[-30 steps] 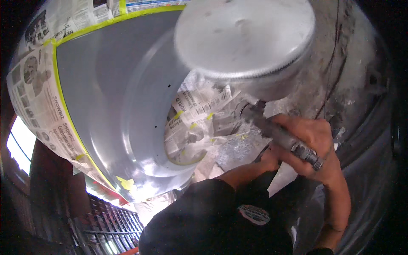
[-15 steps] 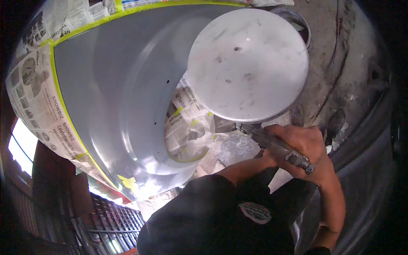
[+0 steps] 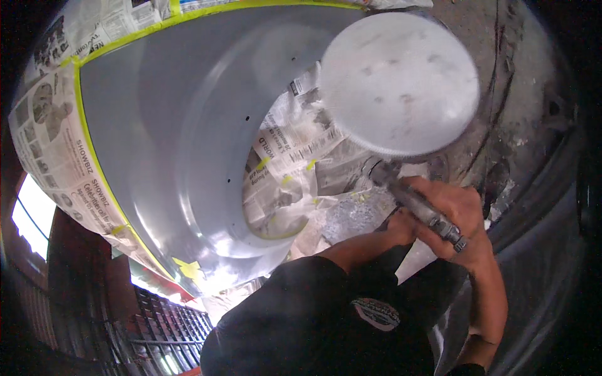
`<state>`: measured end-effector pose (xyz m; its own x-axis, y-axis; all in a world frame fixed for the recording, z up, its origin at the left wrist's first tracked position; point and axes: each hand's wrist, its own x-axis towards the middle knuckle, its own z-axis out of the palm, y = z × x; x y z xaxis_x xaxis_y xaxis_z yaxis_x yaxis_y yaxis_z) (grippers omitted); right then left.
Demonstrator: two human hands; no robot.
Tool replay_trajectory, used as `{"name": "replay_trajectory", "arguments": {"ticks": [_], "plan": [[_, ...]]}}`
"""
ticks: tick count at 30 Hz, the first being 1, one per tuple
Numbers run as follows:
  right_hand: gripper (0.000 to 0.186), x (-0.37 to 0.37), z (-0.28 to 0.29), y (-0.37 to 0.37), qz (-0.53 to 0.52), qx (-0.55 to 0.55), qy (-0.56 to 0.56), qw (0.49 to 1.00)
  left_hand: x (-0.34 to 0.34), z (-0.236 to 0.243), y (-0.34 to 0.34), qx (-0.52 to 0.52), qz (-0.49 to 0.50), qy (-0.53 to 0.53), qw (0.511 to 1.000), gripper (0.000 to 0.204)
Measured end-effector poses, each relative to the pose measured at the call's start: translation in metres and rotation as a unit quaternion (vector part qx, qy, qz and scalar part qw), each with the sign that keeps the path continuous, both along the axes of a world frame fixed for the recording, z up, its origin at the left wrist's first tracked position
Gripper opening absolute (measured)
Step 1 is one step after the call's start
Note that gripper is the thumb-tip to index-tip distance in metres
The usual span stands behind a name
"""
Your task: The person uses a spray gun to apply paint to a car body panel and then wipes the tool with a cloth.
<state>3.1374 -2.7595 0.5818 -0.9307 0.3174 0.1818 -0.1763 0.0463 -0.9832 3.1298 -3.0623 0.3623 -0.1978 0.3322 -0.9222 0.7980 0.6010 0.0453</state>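
Spray gun (image 3: 411,200) nozzle up-left, diagonal

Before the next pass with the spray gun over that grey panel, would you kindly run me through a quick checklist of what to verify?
1. Grip on the spray gun: right hand wrapped round its handle. Ok.
2. Cup lid seated on the gun: round lid looks closed on top, though blurred. Ok.
3. Yellow masking tape along the grey panel edge: appears continuous where visible. Ok.
4. Newspaper masking in the round opening: crumpled but seems to cover it. Ok.
5. Left hand: out of view, so its position clear of the spray is unknown. Cannot tell.
6. Nozzle aim and distance to panel: hidden beneath the cup. Cannot tell.
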Motion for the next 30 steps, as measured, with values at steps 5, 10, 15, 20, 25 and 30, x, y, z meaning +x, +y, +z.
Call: {"name": "replay_trajectory", "arguments": {"ticks": [5, 10, 15, 20, 25, 30], "plan": [[0.046, -0.006, 0.001, -0.002, -0.006, -0.018, 0.047, 0.999, -0.001, -0.006, -0.01, 0.04, 0.028, -0.015, 0.999, 0.091], [0.045, -0.002, -0.008, 0.004, -0.159, 0.059, -0.001, 0.985, -0.009, -0.001, -0.017, 0.015, 0.007, 0.017, 1.0, 0.095], [0.047, -0.002, 0.004, 0.014, -0.157, 0.074, 0.017, 0.985, -0.009, -0.005, -0.035, 0.101, 0.031, 0.023, 0.994, 0.094], [0.042, -0.012, 0.033, 0.03, -0.006, -0.007, 0.062, 0.998, -0.009, -0.003, -0.027, 0.075, 0.048, 0.015, 0.996, 0.092], [0.039, -0.016, 0.041, 0.037, -0.082, 0.066, 0.033, 0.994, -0.004, -0.015, -0.037, 0.098, 0.033, 0.015, 0.995, 0.089], [0.041, -0.007, 0.029, 0.043, -0.149, 0.052, -0.053, 0.986, -0.011, 0.026, 0.005, 0.002, 0.075, 0.014, 0.997, 0.09]]}}
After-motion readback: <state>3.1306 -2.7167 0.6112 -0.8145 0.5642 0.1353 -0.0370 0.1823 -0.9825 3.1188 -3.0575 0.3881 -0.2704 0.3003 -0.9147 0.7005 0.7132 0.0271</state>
